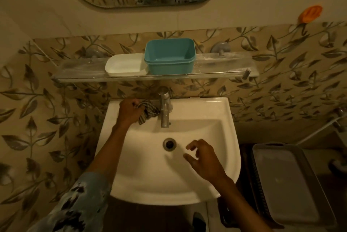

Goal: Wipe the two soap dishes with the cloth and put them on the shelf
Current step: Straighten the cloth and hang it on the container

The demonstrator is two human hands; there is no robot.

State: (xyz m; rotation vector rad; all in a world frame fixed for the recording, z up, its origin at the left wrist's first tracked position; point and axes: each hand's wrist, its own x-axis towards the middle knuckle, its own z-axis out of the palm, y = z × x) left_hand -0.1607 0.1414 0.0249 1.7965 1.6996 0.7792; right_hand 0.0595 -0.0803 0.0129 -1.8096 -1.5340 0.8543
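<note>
Left grip [129, 110] bunches cloth [148, 112] beside tap [165, 107]; right grip [201, 158] empty.

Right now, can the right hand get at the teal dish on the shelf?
Probably yes. The right hand hovers empty over the sink, and nothing shows between it and the teal dish on the shelf; the tap stands to its left.
</note>
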